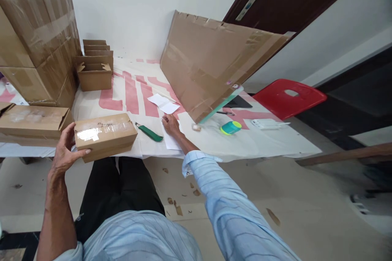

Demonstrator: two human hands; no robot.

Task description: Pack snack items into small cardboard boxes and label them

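My left hand (65, 149) grips the near left end of a small taped cardboard box (105, 135), which rests at the front edge of the low table (263, 143). My right hand (170, 124) reaches forward and rests on a white paper sheet (170, 140) lying on the table, fingers curled down on it. A green box cutter (150, 132) lies between the box and my right hand. Another white paper slip (163, 103) lies just beyond my right hand.
Large taped cartons (39, 45) stack at the left, with several small open boxes (94, 74) behind. A flat box (32, 123) lies at far left. A big cardboard sheet (211, 63) leans at the back. A teal tape roll (230, 127), white device (266, 123) and red stool (289, 97) are right.
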